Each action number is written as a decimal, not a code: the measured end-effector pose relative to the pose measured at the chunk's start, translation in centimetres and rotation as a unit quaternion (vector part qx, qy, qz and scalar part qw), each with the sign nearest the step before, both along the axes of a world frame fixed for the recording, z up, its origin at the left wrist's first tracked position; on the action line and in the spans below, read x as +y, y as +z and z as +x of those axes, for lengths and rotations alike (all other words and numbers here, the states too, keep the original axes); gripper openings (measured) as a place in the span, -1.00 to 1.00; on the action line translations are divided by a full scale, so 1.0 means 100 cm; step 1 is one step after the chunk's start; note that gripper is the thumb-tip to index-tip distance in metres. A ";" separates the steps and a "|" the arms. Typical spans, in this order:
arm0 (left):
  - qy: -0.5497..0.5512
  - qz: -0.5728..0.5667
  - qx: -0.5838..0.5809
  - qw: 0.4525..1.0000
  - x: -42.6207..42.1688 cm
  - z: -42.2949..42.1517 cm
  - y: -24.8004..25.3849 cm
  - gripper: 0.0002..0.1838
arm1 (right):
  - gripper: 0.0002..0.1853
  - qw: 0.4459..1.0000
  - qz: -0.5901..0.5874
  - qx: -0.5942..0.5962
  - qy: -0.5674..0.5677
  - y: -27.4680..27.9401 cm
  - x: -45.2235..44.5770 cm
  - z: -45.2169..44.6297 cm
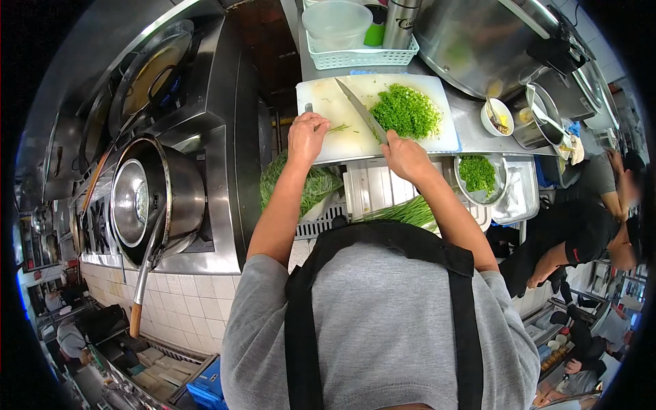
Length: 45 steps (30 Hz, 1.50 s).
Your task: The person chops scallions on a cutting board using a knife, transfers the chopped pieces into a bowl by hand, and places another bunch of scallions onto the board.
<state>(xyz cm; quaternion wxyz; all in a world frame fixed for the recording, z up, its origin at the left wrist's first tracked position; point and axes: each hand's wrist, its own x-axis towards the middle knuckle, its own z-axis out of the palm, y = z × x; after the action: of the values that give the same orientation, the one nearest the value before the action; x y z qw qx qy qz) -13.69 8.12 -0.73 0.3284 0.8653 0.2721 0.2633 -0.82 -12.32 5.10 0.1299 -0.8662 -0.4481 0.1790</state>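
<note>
Finely chopped greens heaped on the board, long stalks below left whole.
The right hand grasps a long knife with a broad steel blade, laid slantwise beside the bright-green chopped heap on the white rectangular cutting board. The left hand is curled at the board's left edge near a few loose green stems; whether it pinches any, I cannot tell. 1 round bowl below holds more chopped greens, so much cutting looks done; the long thin green stalks under the board appear uncut.
</note>
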 end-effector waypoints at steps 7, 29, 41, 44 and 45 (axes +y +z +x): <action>0.054 -0.038 -0.033 0.997 0.011 -0.007 0.008 -0.83 | -0.73 1.000 -0.004 -0.003 0.000 0.001 0.001 -0.001; -0.076 0.069 0.140 0.985 0.007 0.038 0.021 -0.83 | -0.73 1.000 -0.016 -0.002 0.005 -0.002 0.005 0.002; 0.002 -0.047 0.071 0.996 0.038 0.055 0.028 -0.83 | -0.71 1.000 -0.014 0.004 0.005 0.000 0.003 0.003; 0.196 0.177 -0.077 0.961 0.073 0.033 0.031 -0.88 | -0.72 1.000 -0.018 0.007 0.006 0.000 0.004 0.002; 0.236 0.197 -0.084 0.948 0.073 0.029 0.028 -0.88 | -0.72 1.000 -0.019 0.008 0.006 0.001 0.004 0.002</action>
<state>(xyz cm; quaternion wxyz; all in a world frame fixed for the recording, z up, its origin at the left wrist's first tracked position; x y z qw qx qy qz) -10.75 15.46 2.06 0.1013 0.7988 0.3826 0.4531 -0.59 -11.89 5.19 0.1156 -0.8645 -0.4485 0.1952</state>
